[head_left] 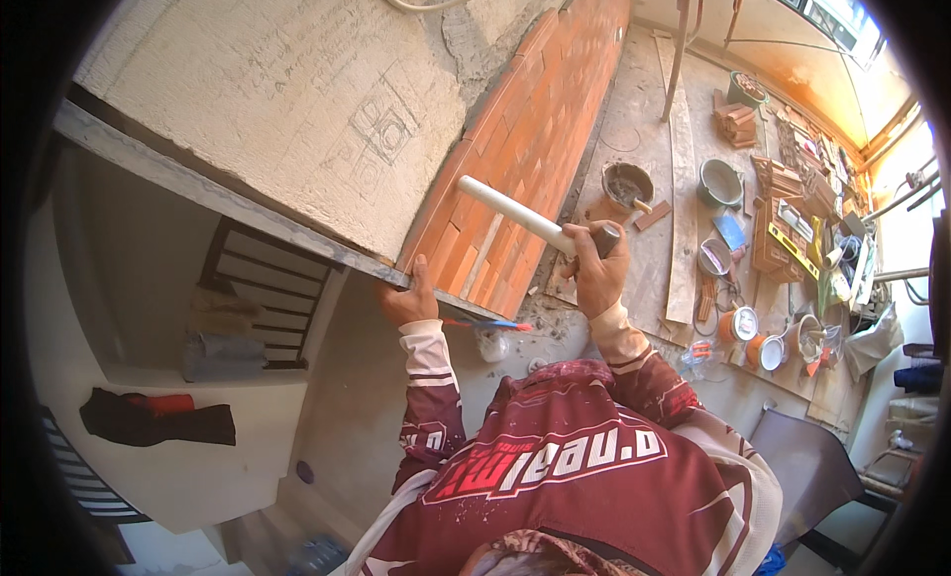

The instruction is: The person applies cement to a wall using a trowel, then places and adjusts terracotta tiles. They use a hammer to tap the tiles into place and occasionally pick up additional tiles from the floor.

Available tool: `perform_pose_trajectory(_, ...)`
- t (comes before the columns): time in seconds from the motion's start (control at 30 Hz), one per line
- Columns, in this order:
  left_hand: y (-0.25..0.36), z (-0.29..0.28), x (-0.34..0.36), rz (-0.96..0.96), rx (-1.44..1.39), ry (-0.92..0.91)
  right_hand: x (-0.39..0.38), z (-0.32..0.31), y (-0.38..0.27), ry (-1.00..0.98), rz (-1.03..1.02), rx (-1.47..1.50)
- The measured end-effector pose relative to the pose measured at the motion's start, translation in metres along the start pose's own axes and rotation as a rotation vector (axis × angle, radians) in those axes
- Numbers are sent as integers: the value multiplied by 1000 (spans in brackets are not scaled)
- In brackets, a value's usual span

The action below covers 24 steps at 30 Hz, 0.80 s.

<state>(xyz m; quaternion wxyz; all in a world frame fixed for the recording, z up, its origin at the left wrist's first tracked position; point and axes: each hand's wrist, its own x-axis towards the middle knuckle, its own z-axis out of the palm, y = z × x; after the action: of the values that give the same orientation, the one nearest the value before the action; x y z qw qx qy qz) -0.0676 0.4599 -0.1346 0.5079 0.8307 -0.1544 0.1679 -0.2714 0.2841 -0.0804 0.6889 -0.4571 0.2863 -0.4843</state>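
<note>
My right hand (600,274) is closed around a mallet (515,214) near its dark, rounded end. Its white handle points away to the left, and the handle's tip is over the brick tiles (495,229). These narrow orange-red tiles lie in long staggered rows on a ledge running away from me. At the near left corner of the rows, my left hand (409,297) grips the tile edge. Its thumb lies up along the outer tile, while the other fingers are partly hidden below the edge.
A rough plastered surface (297,110) with pencil marks borders the tiles on the left. To the right, on the floor, stand a mortar bucket (627,183), a grey bucket (721,183), a long plank (683,190), stacked bricks (778,239) and a yellow spirit level (793,251).
</note>
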Motion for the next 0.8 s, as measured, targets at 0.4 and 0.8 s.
perform_pose_trajectory(0.4,4,11,-1,-27,8,41,-1,2,1,-10,23,38)
perform_pose_trajectory(0.8,-18,30,0,5,90,172,5,1,-3,-54,69,40)
